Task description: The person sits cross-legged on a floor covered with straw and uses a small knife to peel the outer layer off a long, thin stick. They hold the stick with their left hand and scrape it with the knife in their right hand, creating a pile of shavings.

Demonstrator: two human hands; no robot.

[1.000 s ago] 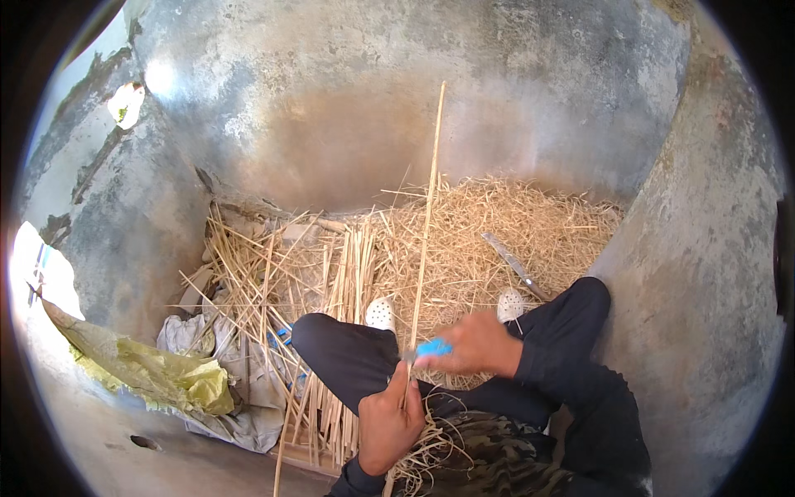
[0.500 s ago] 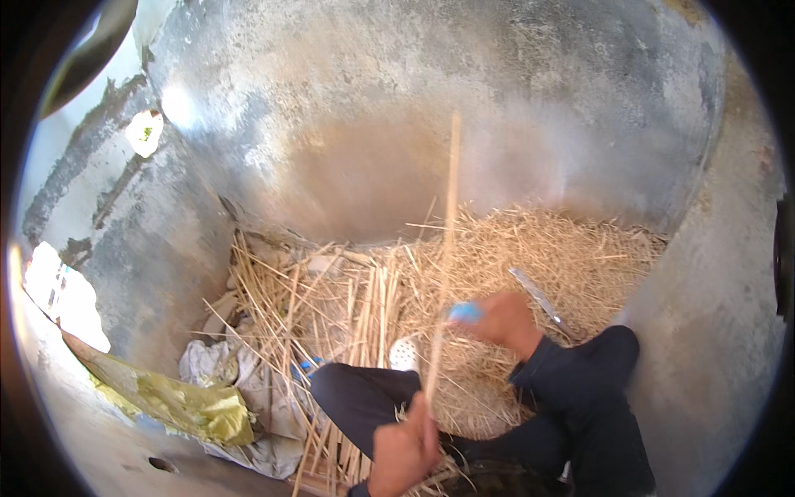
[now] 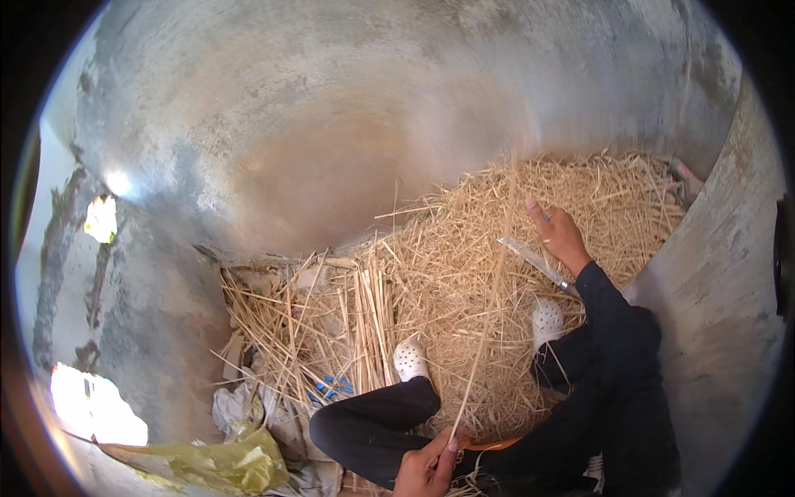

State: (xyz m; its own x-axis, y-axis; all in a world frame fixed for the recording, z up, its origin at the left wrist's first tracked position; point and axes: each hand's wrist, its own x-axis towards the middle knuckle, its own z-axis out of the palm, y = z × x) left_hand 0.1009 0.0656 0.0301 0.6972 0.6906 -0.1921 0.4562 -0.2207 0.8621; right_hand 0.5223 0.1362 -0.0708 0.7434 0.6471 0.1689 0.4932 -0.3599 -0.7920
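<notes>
My left hand (image 3: 433, 465) is closed on the lower end of a long, thin wooden strip (image 3: 472, 377). The strip slants up and away, its far part faint against the pale shavings. Farther off to the right, my right hand (image 3: 566, 238) is closed with the thumb raised, right of the strip and apart from it. A bit of something small and blue shows between its fingers; the rest is hidden. Just below that hand a knife (image 3: 534, 261) lies on the shavings, its blade pointing up and left.
Straw-like shavings (image 3: 613, 195) heap against the curved concrete wall (image 3: 331, 108). Several cut strips (image 3: 373, 306) lie left of my white clog (image 3: 410, 359); another clog (image 3: 546, 321) stands to the right. Yellow plastic sheeting (image 3: 248, 464) and grey sacking (image 3: 236, 410) lie lower left.
My right hand has moved up and right, away from the strip it was touching with a blue thing. My left hand has shifted slightly right and down, still gripping the strip. The view has shifted.
</notes>
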